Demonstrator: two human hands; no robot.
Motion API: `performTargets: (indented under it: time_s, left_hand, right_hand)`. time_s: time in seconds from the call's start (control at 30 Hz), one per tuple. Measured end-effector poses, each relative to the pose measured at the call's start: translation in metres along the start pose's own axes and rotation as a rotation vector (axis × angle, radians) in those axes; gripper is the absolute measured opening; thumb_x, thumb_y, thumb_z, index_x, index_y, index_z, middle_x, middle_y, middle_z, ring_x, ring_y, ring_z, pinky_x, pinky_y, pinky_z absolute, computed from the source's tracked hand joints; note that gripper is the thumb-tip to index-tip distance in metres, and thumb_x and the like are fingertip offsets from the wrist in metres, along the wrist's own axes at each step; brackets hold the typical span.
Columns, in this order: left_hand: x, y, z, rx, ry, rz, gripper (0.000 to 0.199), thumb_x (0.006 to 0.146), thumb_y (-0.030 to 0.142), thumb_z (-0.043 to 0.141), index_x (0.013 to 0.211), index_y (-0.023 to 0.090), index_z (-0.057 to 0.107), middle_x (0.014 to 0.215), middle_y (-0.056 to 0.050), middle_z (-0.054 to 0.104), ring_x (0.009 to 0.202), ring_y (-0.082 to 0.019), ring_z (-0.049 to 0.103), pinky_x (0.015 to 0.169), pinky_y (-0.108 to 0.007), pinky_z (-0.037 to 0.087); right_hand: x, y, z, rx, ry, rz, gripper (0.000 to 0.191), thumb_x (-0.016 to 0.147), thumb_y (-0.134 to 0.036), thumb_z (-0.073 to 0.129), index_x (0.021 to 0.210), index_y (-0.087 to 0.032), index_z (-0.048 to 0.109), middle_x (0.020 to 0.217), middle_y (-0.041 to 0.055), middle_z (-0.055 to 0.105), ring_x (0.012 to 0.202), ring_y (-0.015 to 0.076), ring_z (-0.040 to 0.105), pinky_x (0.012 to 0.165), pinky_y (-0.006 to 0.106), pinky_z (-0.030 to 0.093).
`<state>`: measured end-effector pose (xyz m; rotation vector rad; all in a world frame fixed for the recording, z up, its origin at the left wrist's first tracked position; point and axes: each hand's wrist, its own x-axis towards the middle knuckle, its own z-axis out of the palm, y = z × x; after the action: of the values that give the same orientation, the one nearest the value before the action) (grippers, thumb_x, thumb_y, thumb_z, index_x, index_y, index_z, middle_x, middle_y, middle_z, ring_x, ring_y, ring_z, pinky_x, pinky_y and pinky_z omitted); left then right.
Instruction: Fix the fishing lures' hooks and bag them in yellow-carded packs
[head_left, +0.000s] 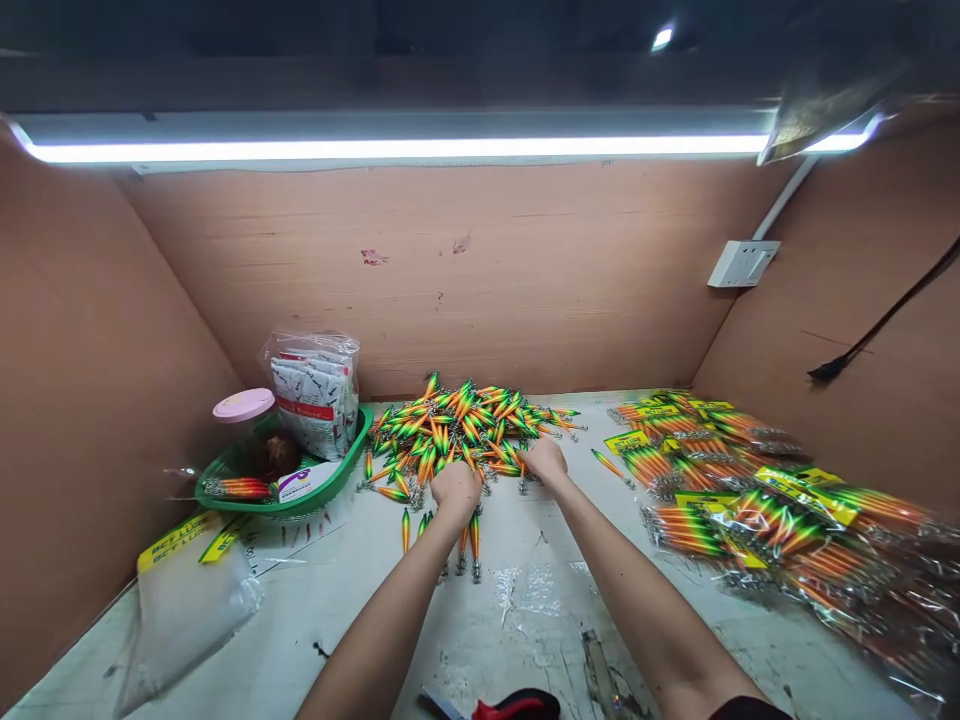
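Note:
A heap of green, yellow and orange fishing lures [450,425] with metal hook crowns lies against the back wall. My left hand [456,487] is closed at the front edge of the heap; its fingertips are hidden behind the hand, so what it holds cannot be made out. At the right edge, my right hand [545,460] has its fingers pinched together at a lure [523,462]. A few lures [475,545] lie in a row on the white table, beside and partly behind my left forearm. One single lure [611,466] rests apart, to the right.
Clear packs of lures [787,530] with yellow labels pile up on the right. At left stand a green basket [330,487] holding a bagged bundle [315,400] and, before it, empty plastic bags [195,590]. Red-and-black-handled scissors [517,706] lie at the near edge.

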<state>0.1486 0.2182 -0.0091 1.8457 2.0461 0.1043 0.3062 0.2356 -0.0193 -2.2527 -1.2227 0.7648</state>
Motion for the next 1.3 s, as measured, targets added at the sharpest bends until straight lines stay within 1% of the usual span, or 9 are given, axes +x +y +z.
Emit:
performTargets:
  time_s: [0.17, 0.3, 0.5, 0.6, 0.67, 0.8, 0.93, 1.1, 1.3]
  left_hand:
    - [0.004, 0.001, 0.0, -0.03, -0.047, -0.046, 0.035, 0.09, 0.037, 0.056, 0.116, 0.014, 0.057, 0.116, -0.01, 0.061, 0.1, -0.022, 0.061, 0.085, -0.043, 0.052]
    - [0.008, -0.004, -0.003, -0.101, -0.094, -0.053, 0.034, 0.089, 0.037, 0.056, 0.116, 0.015, 0.058, 0.117, -0.009, 0.06, 0.102, -0.022, 0.06, 0.086, -0.044, 0.051]
    - [0.005, -0.014, -0.017, -0.397, -0.142, 0.036, 0.029, 0.089, 0.038, 0.056, 0.103, 0.014, 0.061, 0.103, -0.006, 0.064, 0.091, -0.019, 0.062, 0.08, -0.039, 0.052]
    - [-0.018, -0.022, -0.022, -0.648, -0.192, 0.165, 0.032, 0.084, 0.046, 0.057, 0.085, 0.014, 0.06, 0.088, -0.005, 0.065, 0.085, -0.019, 0.062, 0.076, -0.033, 0.05]
    - [-0.043, -0.028, -0.02, -0.817, -0.297, 0.26, 0.038, 0.078, 0.053, 0.06, 0.08, 0.015, 0.059, 0.084, -0.005, 0.065, 0.083, -0.019, 0.063, 0.076, -0.031, 0.05]
    - [-0.101, -0.04, -0.015, -1.054, -0.548, 0.32, 0.049, 0.068, 0.058, 0.066, 0.091, 0.014, 0.065, 0.083, -0.006, 0.066, 0.073, -0.014, 0.061, 0.074, -0.03, 0.05]
    - [-0.142, -0.047, -0.018, -1.334, -0.758, 0.339, 0.039, 0.07, 0.043, 0.075, 0.097, 0.015, 0.069, 0.078, -0.002, 0.063, 0.068, -0.01, 0.056, 0.069, -0.024, 0.047]
    - [-0.163, -0.054, -0.021, -1.468, -0.852, 0.337, 0.029, 0.075, 0.034, 0.074, 0.098, 0.016, 0.073, 0.077, -0.002, 0.063, 0.069, -0.009, 0.056, 0.068, -0.021, 0.047]
    - [-0.169, -0.062, -0.018, -1.521, -0.861, 0.287, 0.027, 0.074, 0.032, 0.076, 0.097, 0.018, 0.073, 0.076, 0.0, 0.061, 0.068, -0.007, 0.056, 0.071, -0.021, 0.048]
  right_hand:
    - [-0.001, 0.003, 0.002, 0.169, -0.021, -0.016, 0.033, 0.091, -0.035, 0.057, 0.119, -0.017, 0.056, 0.12, 0.008, 0.059, 0.101, 0.0204, 0.06, 0.085, 0.041, 0.052]
    - [-0.01, 0.018, -0.005, 0.364, -0.006, -0.087, 0.032, 0.091, -0.035, 0.057, 0.118, -0.017, 0.057, 0.12, 0.0072, 0.059, 0.102, 0.021, 0.06, 0.085, 0.041, 0.052]
    - [-0.053, 0.06, -0.024, 0.707, -0.04, -0.159, 0.029, 0.092, -0.034, 0.057, 0.114, -0.015, 0.057, 0.11, 0.0062, 0.061, 0.092, 0.0173, 0.062, 0.078, 0.037, 0.054]
    - [-0.092, 0.077, -0.032, 0.89, -0.113, -0.186, 0.027, 0.088, -0.037, 0.062, 0.103, -0.014, 0.06, 0.088, 0.0018, 0.063, 0.072, 0.0122, 0.061, 0.066, 0.029, 0.053]
    - [-0.12, 0.083, -0.035, 1.008, -0.19, -0.199, 0.033, 0.078, -0.042, 0.072, 0.094, -0.015, 0.061, 0.077, -0.0007, 0.062, 0.065, 0.0104, 0.059, 0.063, 0.027, 0.052]
    - [-0.173, 0.081, -0.041, 1.171, -0.338, -0.169, 0.042, 0.062, -0.046, 0.082, 0.089, -0.019, 0.065, 0.078, -0.0006, 0.065, 0.065, 0.0101, 0.06, 0.063, 0.026, 0.051]
    - [-0.207, 0.074, -0.044, 1.228, -0.436, -0.122, 0.036, 0.063, -0.04, 0.083, 0.09, -0.02, 0.07, 0.079, 0.0001, 0.066, 0.064, 0.0098, 0.06, 0.061, 0.024, 0.051]
    - [-0.228, 0.069, -0.045, 1.271, -0.518, -0.174, 0.024, 0.073, -0.033, 0.077, 0.094, -0.023, 0.071, 0.085, 0.0022, 0.07, 0.069, 0.0107, 0.064, 0.064, 0.022, 0.052]
    - [-0.236, 0.064, -0.044, 1.281, -0.53, -0.178, 0.022, 0.074, -0.03, 0.076, 0.094, -0.023, 0.072, 0.087, 0.0036, 0.072, 0.073, 0.0122, 0.065, 0.067, 0.021, 0.053]
